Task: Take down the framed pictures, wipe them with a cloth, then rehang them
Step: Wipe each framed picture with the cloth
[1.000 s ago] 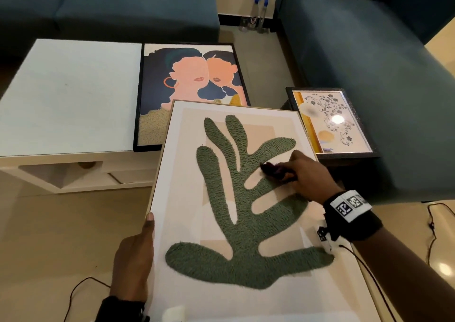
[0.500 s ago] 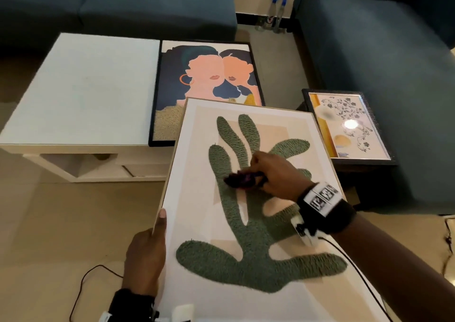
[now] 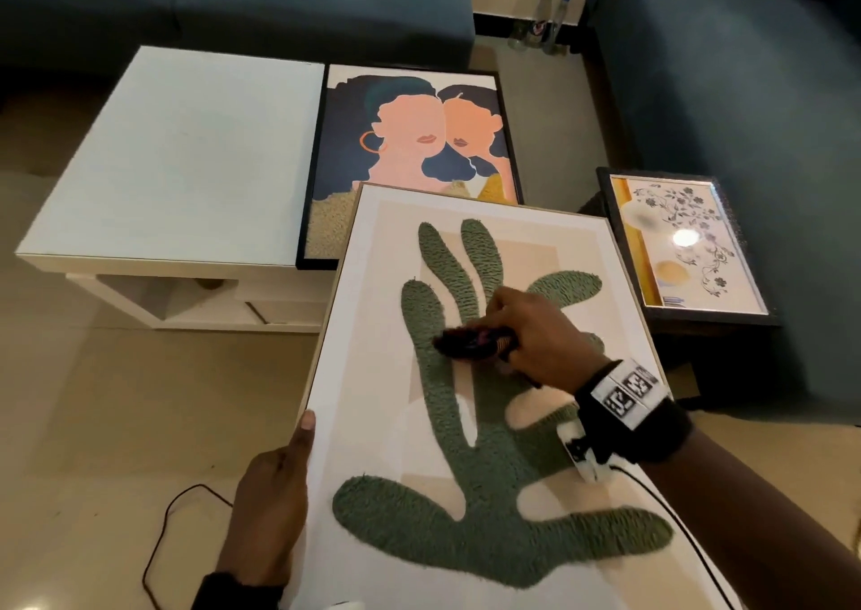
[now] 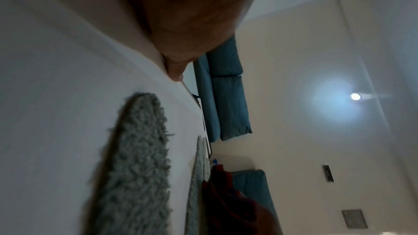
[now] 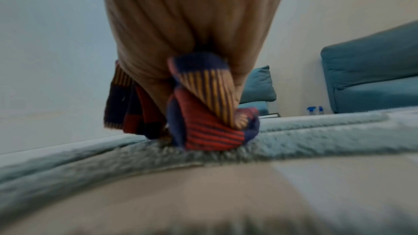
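A large picture with a light frame and a tufted green leaf shape lies tilted in front of me. My left hand grips its left edge, thumb along the frame; the left wrist view shows that thumb on the white border. My right hand holds a bunched striped cloth of red, navy and orange and presses it on the green tufting near the middle. A black-framed picture of two faces lies on the white table. A small floral picture lies to the right.
The white coffee table stands at the left with bare top. Blue sofas run along the back and right. Spray bottles stand on the floor between them. A black cable trails on the tiled floor at the lower left.
My right hand has slid the cloth leftward across the green leaf, from its right lobes toward the middle. The left hand keeps its hold on the frame's edge.
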